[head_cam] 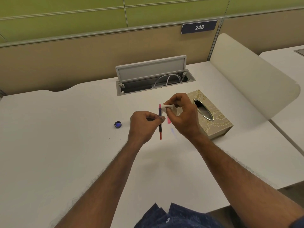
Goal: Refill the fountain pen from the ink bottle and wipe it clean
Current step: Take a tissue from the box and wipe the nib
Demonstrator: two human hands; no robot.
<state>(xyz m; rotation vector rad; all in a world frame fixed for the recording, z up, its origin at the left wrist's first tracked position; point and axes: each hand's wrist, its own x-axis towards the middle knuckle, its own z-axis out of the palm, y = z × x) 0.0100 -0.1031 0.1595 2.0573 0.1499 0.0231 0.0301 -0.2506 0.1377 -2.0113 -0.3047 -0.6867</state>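
My left hand [144,125] holds a thin red and dark blue fountain pen [160,116] upright above the white desk [65,137], nib pointing up and away. My right hand [182,116] pinches a small folded white tissue [167,107] just to the right of the pen's upper end, close to it or touching it. A blue ink bottle cap [118,124] lies on the desk to the left of my left hand. A pink pen part [169,120] lies on the desk under my right hand. The ink bottle is not visible.
A beige patterned tissue box [213,119] sits right behind my right hand. An open grey cable hatch [153,76] with white cables is at the desk's back. A faint blue ink smear [172,131] marks the desk near my right wrist. A white divider [246,76] stands on the right.
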